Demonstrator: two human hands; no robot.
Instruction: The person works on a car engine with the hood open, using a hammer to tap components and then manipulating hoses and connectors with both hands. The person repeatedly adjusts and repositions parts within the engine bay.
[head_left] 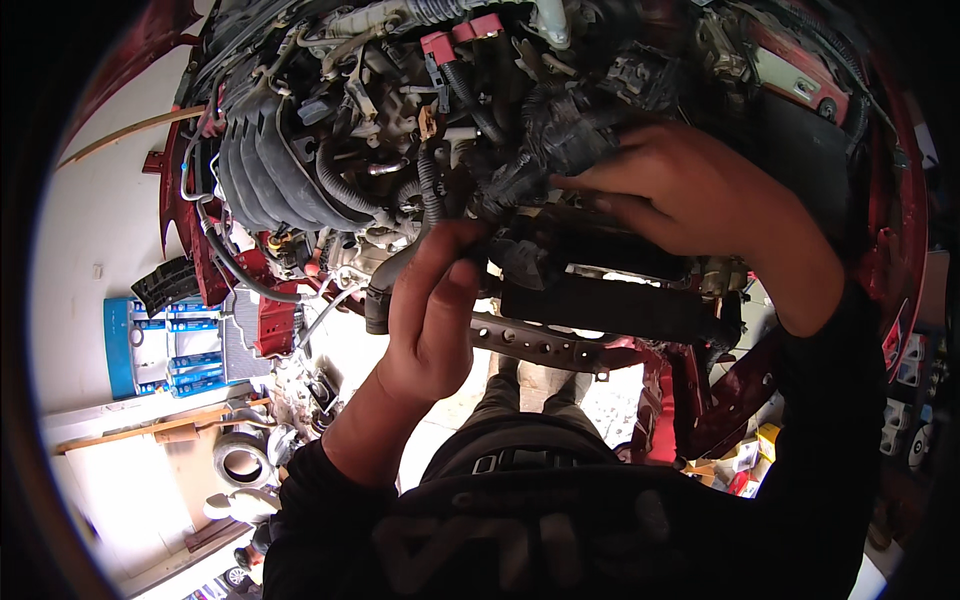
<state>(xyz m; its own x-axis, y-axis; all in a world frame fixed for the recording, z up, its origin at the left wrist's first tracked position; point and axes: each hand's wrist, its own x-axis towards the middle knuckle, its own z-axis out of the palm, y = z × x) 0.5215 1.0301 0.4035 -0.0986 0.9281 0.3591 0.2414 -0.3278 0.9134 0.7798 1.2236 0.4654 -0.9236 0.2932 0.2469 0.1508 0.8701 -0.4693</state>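
In the middle of an opened car engine bay, both my hands are at a black wiring harness (510,185) with dark plastic parts on it. My left hand (435,320) reaches up from below with its fingers curled closed at the harness's lower left end; its fingertips are partly hidden in shadow. From the right, my right hand (690,190) is closed, thumb and fingers brought together beside a black plastic housing (575,135). Blur and darkness there hide what its fingertips hold. A ribbed black conduit (430,185) runs down close to my left fingers.
A ribbed black intake manifold (265,165) lies at left, with a red terminal cover (460,40) at the top. A perforated metal crossbar (530,345) spans in front of me. Red body panels (680,410) flank the bay. A tire (243,460) and a blue shelf (120,350) stand at left.
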